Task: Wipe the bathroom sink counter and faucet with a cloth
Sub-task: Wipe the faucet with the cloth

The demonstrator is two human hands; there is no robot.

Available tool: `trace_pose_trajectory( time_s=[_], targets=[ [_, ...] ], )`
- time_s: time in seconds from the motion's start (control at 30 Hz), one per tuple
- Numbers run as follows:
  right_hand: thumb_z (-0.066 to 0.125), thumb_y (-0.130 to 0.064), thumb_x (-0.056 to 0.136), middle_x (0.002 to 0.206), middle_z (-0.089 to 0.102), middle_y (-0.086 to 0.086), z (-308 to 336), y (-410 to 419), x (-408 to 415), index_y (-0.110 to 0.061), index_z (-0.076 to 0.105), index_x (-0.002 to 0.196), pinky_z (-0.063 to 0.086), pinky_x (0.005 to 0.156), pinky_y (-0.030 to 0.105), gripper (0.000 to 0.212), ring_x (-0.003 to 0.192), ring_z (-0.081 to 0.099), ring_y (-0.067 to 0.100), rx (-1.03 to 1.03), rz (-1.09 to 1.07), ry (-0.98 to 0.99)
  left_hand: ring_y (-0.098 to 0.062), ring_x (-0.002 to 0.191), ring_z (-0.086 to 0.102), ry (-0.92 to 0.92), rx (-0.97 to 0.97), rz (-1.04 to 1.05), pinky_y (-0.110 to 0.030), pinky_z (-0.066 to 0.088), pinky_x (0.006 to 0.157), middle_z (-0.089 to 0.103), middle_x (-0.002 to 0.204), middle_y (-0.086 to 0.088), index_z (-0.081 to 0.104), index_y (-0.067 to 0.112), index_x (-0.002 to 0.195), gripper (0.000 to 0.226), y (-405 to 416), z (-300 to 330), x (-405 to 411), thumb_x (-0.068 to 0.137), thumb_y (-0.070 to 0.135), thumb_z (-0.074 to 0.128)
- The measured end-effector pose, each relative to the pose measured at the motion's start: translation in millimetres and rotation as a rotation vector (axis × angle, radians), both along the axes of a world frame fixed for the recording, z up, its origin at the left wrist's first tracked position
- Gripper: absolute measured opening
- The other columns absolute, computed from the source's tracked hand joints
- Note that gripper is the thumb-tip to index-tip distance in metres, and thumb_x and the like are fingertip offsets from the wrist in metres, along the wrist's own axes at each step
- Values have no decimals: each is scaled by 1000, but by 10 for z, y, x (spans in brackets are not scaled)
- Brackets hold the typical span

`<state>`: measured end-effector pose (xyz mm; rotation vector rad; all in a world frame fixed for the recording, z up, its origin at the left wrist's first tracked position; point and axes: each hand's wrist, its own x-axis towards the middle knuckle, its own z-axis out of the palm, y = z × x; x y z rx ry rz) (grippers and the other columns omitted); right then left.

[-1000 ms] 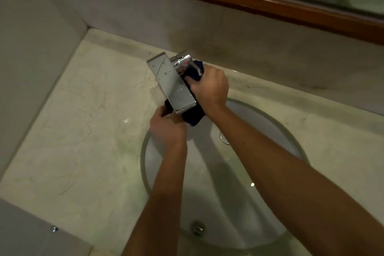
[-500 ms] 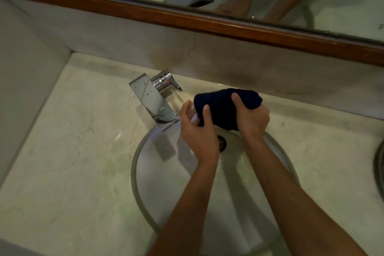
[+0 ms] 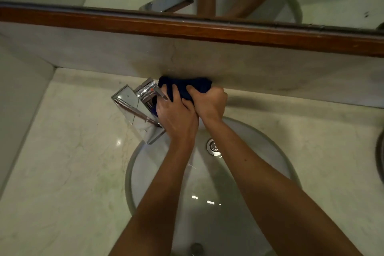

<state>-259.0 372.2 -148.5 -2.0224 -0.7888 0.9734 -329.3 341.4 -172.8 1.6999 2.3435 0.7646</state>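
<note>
A dark blue cloth (image 3: 185, 85) is bunched on the marble counter (image 3: 68, 151) behind the basin, pressed against the backsplash just right of the chrome faucet (image 3: 137, 114). My left hand (image 3: 176, 116) grips the cloth's left part, its fingers against the faucet's handle and body. My right hand (image 3: 209, 102) is closed on the cloth's right part. The faucet's flat spout points toward the round white sink (image 3: 209, 193). Most of the cloth is hidden under my hands.
A wood-framed mirror (image 3: 187, 29) runs along the wall above the marble backsplash (image 3: 270, 68). A side wall (image 3: 18, 93) closes the counter on the left. The sink has an overflow hole (image 3: 213, 147) and a drain (image 3: 196, 248). A dark round object (image 3: 380, 158) shows at the right edge.
Both hands moved the cloth up from over the basin's back rim to the counter behind it, against the backsplash and the faucet's right side. The camera has tilted upward.
</note>
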Motion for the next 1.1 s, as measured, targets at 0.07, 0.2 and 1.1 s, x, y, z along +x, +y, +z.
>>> trace_pose_trajectory(
  time_s=[0.07, 0.2, 1.1],
  targets=[
    [84, -51, 71, 68, 70, 0, -32, -26, 144, -13, 72, 73, 61, 59, 39, 40, 63, 69, 17, 4, 2, -30, -34, 127, 53, 30, -9, -43, -48, 46, 103, 51, 147, -14, 61, 8, 137, 47, -4, 15, 94, 92, 19, 52],
    [83, -49, 72, 64, 70, -3, -46, -193, 578, -15, 72, 70, 61, 57, 37, 36, 58, 68, 14, 16, -30, -74, -31, 130, 48, 33, -41, -127, -45, 42, 101, 54, 142, -13, 63, 8, 135, 49, -107, 72, 487, 89, 21, 55],
    [77, -38, 88, 89, 75, -5, 301, -1211, 600, -14, 76, 103, 54, 69, 20, 28, 83, 72, 9, 91, 89, 7, -26, 133, 44, -263, -238, -408, -40, 44, 112, 32, 149, -6, 49, 16, 146, 71, -753, 367, -229, 84, 35, 77]
  ],
)
